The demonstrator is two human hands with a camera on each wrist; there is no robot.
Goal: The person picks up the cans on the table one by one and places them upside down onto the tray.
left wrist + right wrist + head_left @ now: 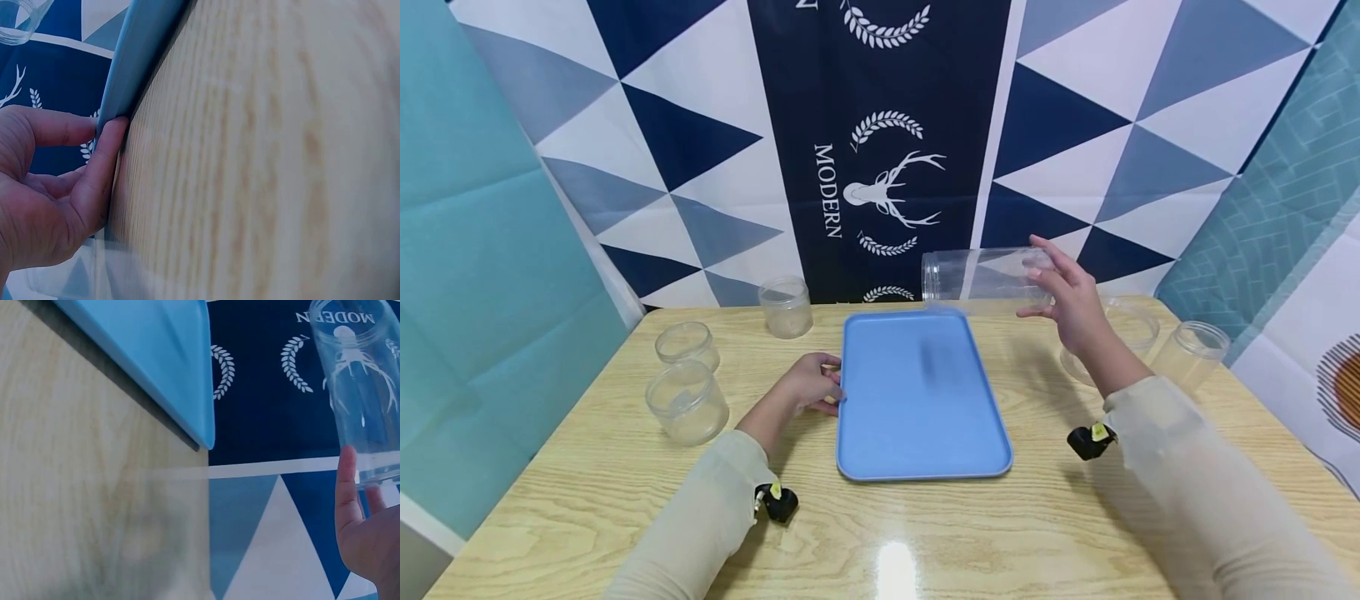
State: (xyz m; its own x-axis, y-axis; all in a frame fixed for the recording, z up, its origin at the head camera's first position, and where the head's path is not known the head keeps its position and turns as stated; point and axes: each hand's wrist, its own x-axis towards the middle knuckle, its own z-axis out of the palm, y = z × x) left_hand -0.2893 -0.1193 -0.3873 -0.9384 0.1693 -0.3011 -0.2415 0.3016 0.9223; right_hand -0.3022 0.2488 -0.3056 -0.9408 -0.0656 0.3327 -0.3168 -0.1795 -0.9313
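Note:
A clear, tall plastic jar (985,279) lies sideways in the air above the tray's far right corner, its threaded mouth to the left. My right hand (1072,304) grips this jar around its base end; in the right wrist view part of the hand (369,540) is cut off by the frame edge. The blue rectangular tray (917,396) rests on the table. At the tray's left edge, my left hand (808,382) pinches the rim between thumb and finger, which the left wrist view shows close up (56,181). No item is visible on the tray.
Left of the tray stand three short clear jars: one far back (786,308), one at the side (685,340) and one nearer (687,404). To the right, behind my forearm, are a wide clear container (1131,321) and a clear jar (1195,350). A patterned cloth (700,150) hangs behind the table.

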